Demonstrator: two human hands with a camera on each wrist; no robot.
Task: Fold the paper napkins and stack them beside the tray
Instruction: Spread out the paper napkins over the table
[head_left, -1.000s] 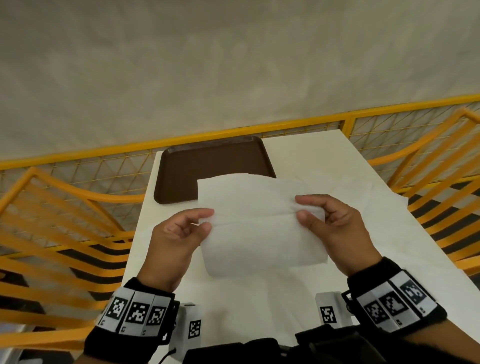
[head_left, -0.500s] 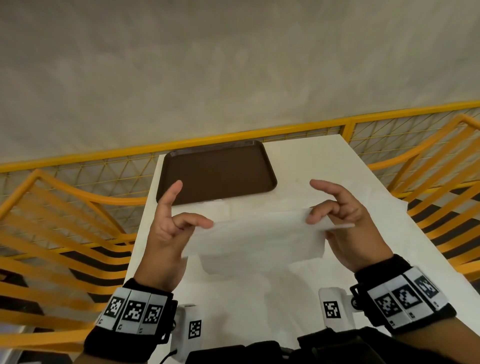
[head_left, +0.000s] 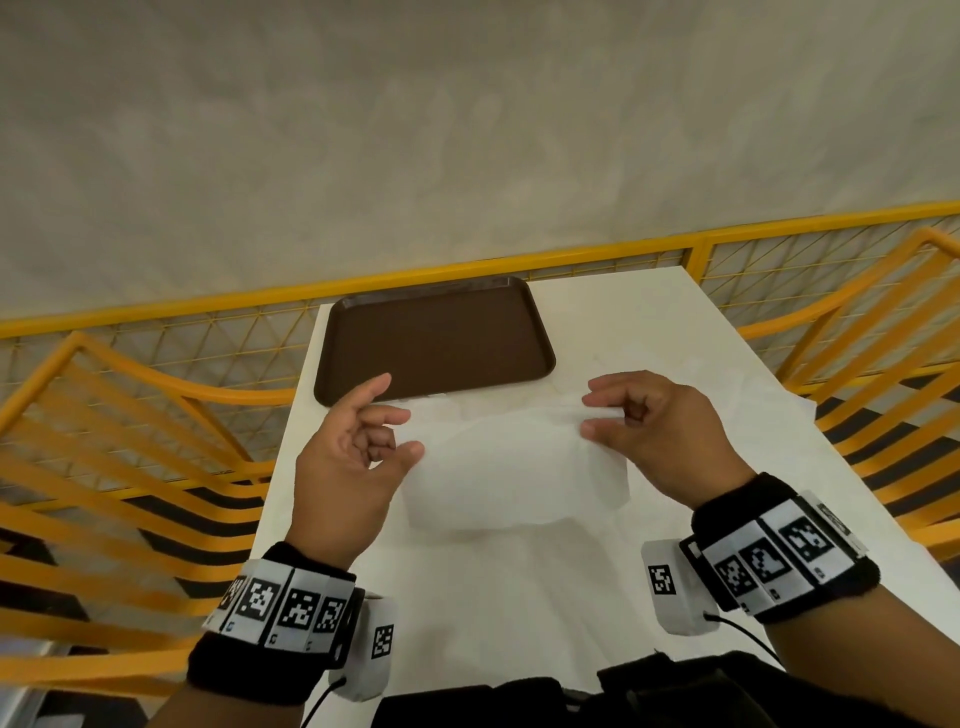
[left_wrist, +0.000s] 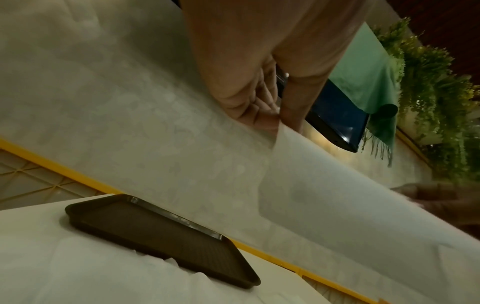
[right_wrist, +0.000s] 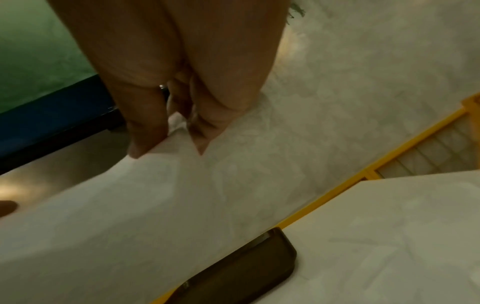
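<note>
Head view: white table (head_left: 519, 597), brown tray (head_left: 434, 345) at its far left corner, yellow railing (head_left: 156, 312) beyond the tray, pale wall behind. More white napkins (head_left: 769, 415) lie flat right of the tray; I can't make out their edges. Wrist views blurred and dim. Napkin (head_left: 514, 467) held above the table, nearer me than the tray. Left hand (head_left: 348, 457) pinches its left edge, index raised. Right hand (head_left: 654, 431) pinches the right edge, thumb to fingers

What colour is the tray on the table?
Dark brown; the tray shows best in the head view.
</note>
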